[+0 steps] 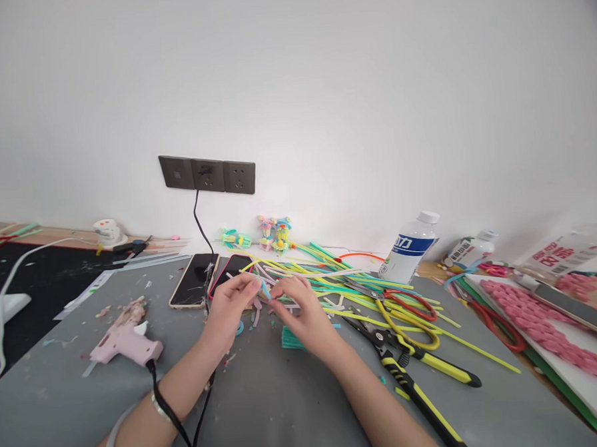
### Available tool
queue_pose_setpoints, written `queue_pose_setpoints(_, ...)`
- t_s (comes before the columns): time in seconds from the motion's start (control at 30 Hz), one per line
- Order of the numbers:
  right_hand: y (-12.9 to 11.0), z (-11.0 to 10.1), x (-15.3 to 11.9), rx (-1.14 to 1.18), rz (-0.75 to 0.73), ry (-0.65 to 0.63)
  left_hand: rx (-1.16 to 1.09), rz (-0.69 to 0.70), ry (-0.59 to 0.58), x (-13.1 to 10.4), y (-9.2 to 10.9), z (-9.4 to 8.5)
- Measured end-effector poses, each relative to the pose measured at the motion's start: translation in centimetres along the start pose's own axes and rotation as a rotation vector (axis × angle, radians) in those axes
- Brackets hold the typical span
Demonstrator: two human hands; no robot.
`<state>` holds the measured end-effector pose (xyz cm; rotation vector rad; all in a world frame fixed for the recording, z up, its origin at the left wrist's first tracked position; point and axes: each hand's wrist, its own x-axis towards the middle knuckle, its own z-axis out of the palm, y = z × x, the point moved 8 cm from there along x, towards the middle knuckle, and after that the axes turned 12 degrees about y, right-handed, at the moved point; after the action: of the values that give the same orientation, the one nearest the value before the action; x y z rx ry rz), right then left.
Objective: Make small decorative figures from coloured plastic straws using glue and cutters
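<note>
Right of the pink hot-glue gun [127,342], a small light-blue strip [264,289] sits pinched in the grip of the left hand [231,306]; whether the right hand [306,310] grasps it too, I cannot tell. It looks unfinished. Farther right of the gun, pipe-cleaner figures [282,234] seem complete; pipe cleaners [349,284] lie loose.

On our flat grey mat [258,412], the pink plastic glue gun [129,344] lies left of our bare left hand [228,314]; a rectangular black-screened phone [194,282] lies behind. Behind and right of our bare right hand [306,316] spread long thin yellow-and-green fuzzy stems [349,282], with long-handled black-and-yellow metal pliers [380,338] in front, a white-and-blue plastic bottle [407,251] behind.
</note>
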<state>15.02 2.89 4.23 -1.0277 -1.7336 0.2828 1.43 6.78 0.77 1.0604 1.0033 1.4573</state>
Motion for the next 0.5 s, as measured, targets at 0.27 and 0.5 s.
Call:
queue_pose_setpoints(0.27,2.4,-3.1,0.8,-0.295,-0.101,0.079,0.154,-0.090,-0.053,1.1,-1.0,-0.2)
queue_pose_setpoints(0.5,1.1,-3.0,0.8,-0.370,-0.227,0.023,0.364,-0.047,-0.312,-0.1,-1.5,1.5)
